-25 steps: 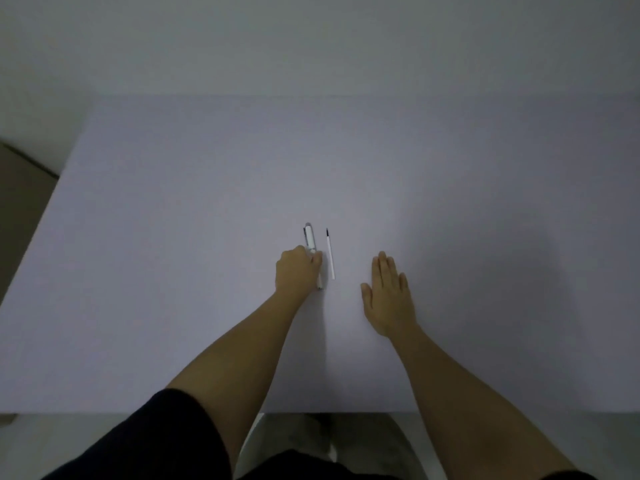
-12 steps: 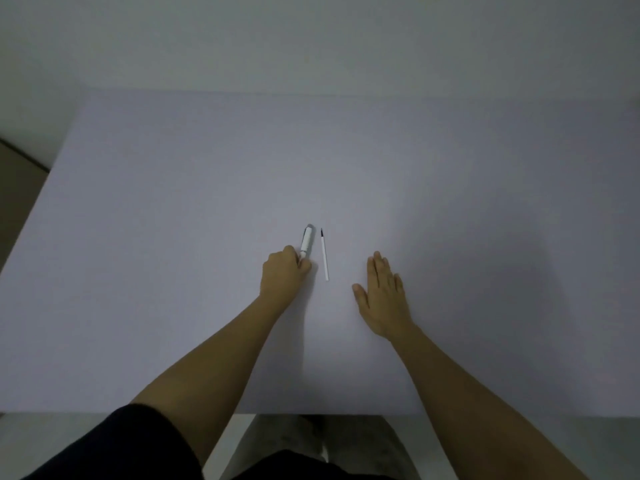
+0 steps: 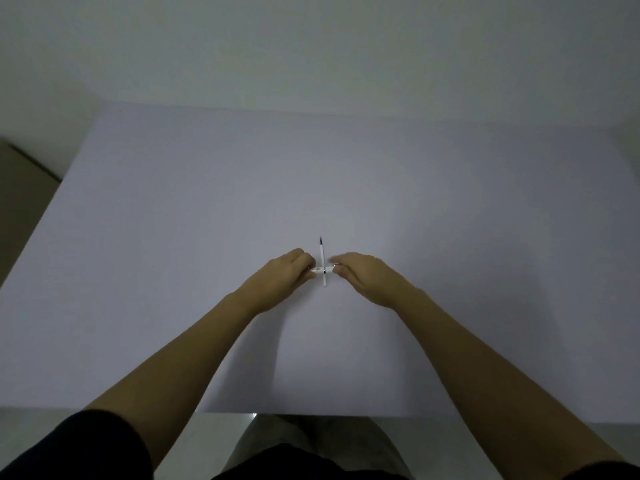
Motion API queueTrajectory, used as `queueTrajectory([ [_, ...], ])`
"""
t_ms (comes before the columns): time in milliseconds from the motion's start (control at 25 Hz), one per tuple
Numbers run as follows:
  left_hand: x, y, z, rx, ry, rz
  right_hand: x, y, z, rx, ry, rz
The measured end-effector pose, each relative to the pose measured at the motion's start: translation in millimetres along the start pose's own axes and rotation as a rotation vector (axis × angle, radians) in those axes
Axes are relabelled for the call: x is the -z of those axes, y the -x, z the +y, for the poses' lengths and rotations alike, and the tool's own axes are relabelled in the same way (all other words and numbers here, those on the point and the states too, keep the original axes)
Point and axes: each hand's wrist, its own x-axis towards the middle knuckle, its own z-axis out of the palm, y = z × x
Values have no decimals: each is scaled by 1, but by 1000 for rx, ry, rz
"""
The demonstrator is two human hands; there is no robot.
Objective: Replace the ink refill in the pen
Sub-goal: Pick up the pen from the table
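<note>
The pen (image 3: 322,270) is held crosswise just above the counter (image 3: 173,237), its long axis running left to right between the two hands, with only a short white stretch and a dark band showing in the gap between them. It looks light, stiff and smooth, so a firm pinch on each half, close on either side of the joint, is probably the best hold for twisting or pulling it apart; gripped too near the ends it could slip. The left hand (image 3: 289,271) is closed around one end of the pen, fingers curled over it. The right hand (image 3: 360,273) has its fingertips pinched on the other end, palm turned down. The refill (image 3: 322,258), a thin white stick with a dark tip, lies flat on the counter beneath the pen, its long axis pointing away from the person, dark tip at the far end, so the two form a cross in this view. It appears slight and easy to bend, best lifted by its middle. The pen seems not yet opened, though the joint is too small to read clearly.
</note>
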Motion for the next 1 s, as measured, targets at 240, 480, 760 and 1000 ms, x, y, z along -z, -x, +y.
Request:
queueTrajectory([
  [240,-3,-1,8,16,51,82,9,-7,-3,19,32,26],
  [480,-1,-3,12,29,119,108,9,-5,0,78,52,125],
  [760,-10,13,-3,139,117,94,11,8,28,-65,-146,176],
  [1000,-15,15,-10,332,220,139,-8,0,34,-359,-395,234],
])
